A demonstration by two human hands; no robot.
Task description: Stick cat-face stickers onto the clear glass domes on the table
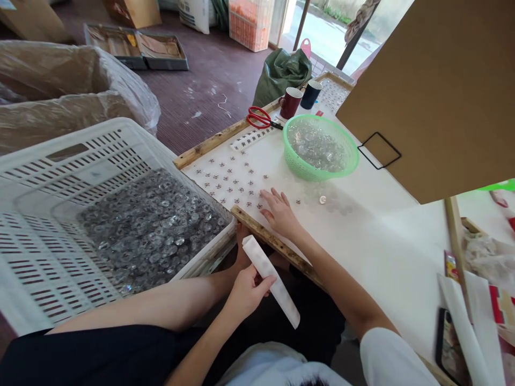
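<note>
Presently, the strip (280,292) tilts above the lap, pinched in the left hand (249,289); a slack pinch could drop it. The right hand (280,215), fingers spread, grasping nothing visible, could scatter nearby pieces (265,176) if dragged across the desk (382,230).

Lit by daylight through the doorway (322,27) at one o'clock, bleached there. Shining pale off the table (390,230) at three; faintly shadowed below the basin (301,170); glinting on discs (179,241) at eight. Shaded across the cardboard (434,96) at two. Stretched toward the edges.
</note>
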